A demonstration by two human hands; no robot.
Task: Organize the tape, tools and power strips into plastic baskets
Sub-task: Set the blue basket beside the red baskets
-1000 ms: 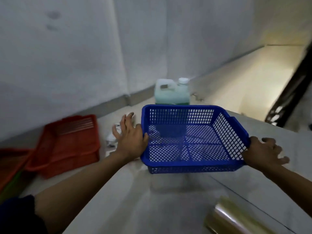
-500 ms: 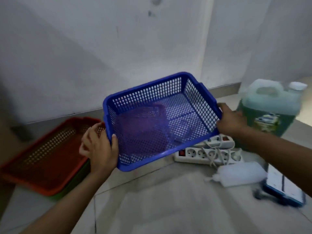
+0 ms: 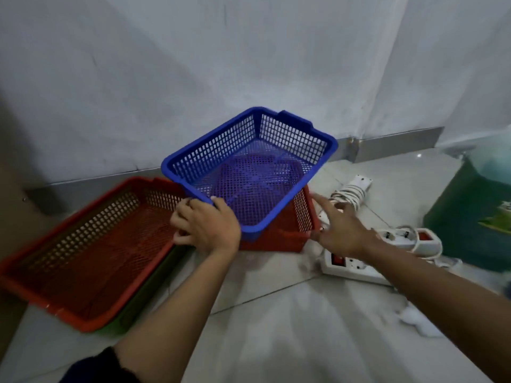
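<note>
At 9 o'clock, the red basket rests on the floor, nested on a green basket. Centre: the left hand grasps the blue basket by its near rim, tilted above the red one. At 3 o'clock, the right hand is released, fingers spread, above the white power strips.

Both forearms bare, left hand and right hand ungloved; dark navy sleeve on left upper arm.
</note>
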